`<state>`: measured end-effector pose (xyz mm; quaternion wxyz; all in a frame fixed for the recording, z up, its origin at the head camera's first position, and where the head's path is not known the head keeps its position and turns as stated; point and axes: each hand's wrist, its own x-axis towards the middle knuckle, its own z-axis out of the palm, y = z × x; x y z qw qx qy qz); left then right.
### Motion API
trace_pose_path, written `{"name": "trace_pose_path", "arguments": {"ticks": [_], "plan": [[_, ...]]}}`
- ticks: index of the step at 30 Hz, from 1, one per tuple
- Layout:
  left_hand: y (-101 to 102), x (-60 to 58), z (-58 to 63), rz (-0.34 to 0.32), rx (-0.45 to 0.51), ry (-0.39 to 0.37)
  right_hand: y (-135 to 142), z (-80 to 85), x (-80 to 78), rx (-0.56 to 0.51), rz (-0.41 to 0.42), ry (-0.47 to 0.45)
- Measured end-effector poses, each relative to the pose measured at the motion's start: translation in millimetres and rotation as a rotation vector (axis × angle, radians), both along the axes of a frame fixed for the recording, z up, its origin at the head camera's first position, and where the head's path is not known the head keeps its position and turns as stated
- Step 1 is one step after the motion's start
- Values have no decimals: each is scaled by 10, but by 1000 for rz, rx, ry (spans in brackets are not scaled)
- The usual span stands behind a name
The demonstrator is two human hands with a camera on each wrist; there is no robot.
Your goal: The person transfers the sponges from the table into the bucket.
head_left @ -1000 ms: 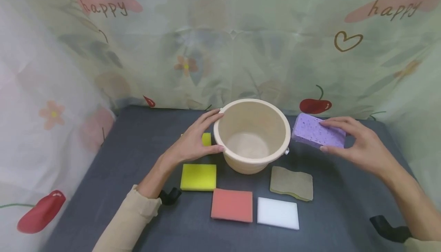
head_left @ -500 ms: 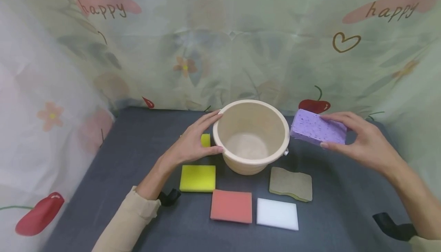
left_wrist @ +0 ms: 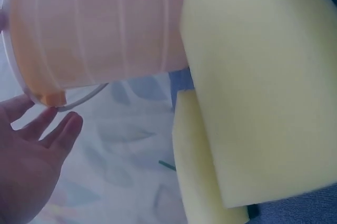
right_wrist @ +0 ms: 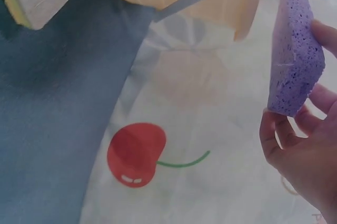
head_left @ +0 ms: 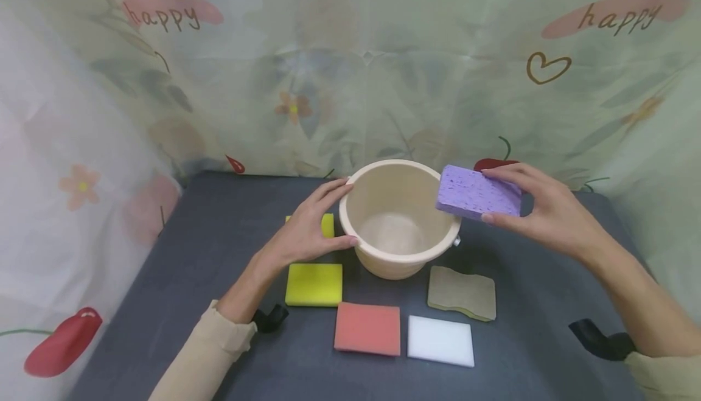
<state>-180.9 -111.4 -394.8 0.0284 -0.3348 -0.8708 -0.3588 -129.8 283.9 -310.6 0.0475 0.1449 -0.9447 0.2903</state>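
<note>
My right hand (head_left: 553, 206) pinches a purple porous sponge (head_left: 476, 191) between thumb and fingers, holding it raised over the right part of the bucket's rim. In the right wrist view the same sponge (right_wrist: 296, 53) stands on edge in the fingers. A cream bucket (head_left: 402, 258) sits upright at the back of the table. At its left side my left hand (head_left: 306, 227) touches the rim, thumb and fingers spread and fairly straight. The left wrist view shows that hand (left_wrist: 31, 150) at the bucket's (left_wrist: 105, 29) rim, close to its thin handle.
On the dark table (head_left: 181, 303) lie a yellow sponge (head_left: 314, 285), a red sponge (head_left: 367, 329), a white sponge (head_left: 440, 341) and a wavy grey-brown pad (head_left: 461, 293). Another yellow sponge (head_left: 327, 226) is partly hidden behind my left hand. A printed cloth (head_left: 328, 66) hangs behind.
My right hand has raised the purple sponge and carried it left, from beside the bucket to over its right rim. The left hand has stayed at the rim.
</note>
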Motion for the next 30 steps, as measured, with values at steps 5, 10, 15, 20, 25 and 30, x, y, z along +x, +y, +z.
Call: {"name": "trace_pose_path", "arguments": {"ticks": [5,10,15,20,25,30], "plan": [[26,16,0,14,3,-1,-87,22,-42,-19,26,16],[48,38,1,35,12,-6,-175,28,-85,-26,50,29],[69,53,-5,38,36,2,-262,14,-145,-27,82,42],[91,63,14,45,60,1,-338,6,-219,-24,80,5],[106,72,33,64,61,-21,-394,14,-281,-45,73,-34],[110,66,30,69,101,-45,-475,0,-342,-59,108,-26]]}}
